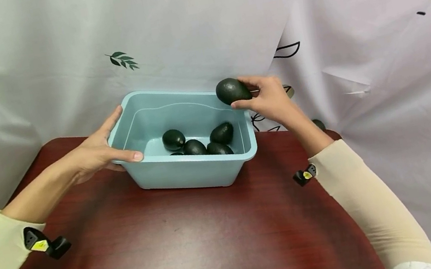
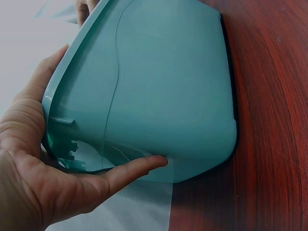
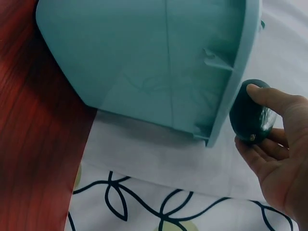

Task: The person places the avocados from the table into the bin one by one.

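A light blue plastic tub (image 1: 187, 172) stands on the table with several dark green avocados, one of them an avocado (image 1: 174, 139) toward its left. My left hand (image 1: 93, 154) rests against the tub's left end, its thumb stretched along the front rim and a straight finger along the left rim. In the left wrist view, the thumb and fingers spread around the tub's corner. Over the tub's back right corner, my right hand (image 1: 266, 98) pinches an avocado (image 1: 232, 91) between thumb and fingers. That avocado (image 3: 250, 113) is beside the rim in the right wrist view.
The tub is near the far edge of the reddish-brown wooden table (image 1: 200, 250). Behind it hangs a pale curtain (image 1: 164, 25) with leaf prints. Another dark green round thing (image 1: 318, 124) shows partly behind the right forearm, at the table's right edge.
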The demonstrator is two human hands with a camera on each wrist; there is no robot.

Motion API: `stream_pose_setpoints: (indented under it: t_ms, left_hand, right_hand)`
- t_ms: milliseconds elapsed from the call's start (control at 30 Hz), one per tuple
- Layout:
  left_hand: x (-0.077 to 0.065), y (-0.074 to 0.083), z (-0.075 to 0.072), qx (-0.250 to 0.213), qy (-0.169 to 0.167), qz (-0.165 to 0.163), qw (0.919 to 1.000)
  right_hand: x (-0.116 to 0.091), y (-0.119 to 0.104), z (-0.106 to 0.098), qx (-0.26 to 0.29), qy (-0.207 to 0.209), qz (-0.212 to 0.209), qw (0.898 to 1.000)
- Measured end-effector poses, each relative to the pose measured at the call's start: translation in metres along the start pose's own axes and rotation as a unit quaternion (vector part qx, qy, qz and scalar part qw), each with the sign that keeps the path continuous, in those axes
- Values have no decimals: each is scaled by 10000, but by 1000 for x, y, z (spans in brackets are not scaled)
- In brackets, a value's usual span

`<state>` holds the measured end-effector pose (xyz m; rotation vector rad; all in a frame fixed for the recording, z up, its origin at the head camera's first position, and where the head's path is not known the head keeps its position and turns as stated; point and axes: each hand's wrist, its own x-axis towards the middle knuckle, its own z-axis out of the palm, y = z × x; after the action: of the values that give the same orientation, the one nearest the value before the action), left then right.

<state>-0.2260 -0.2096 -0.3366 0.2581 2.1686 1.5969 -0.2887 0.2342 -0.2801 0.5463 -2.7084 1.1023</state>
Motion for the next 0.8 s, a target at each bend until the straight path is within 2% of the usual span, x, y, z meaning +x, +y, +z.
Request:
stream_pose_setpoints:
  t_ms: [367,633,800]
  left_hand:
    - [1,0,2,-25,-7,9,10000]
    - [-1,-1,2,-29,-4,-18,10000]
    - [-2,1,1,-36,19,-13,10000]
  right_hand:
    - [7,-8,16,83,-299,-72,9995]
    - [3,-2,14,71,-418,90,9991]
    - [-1,4,10,135,-355,287,9989]
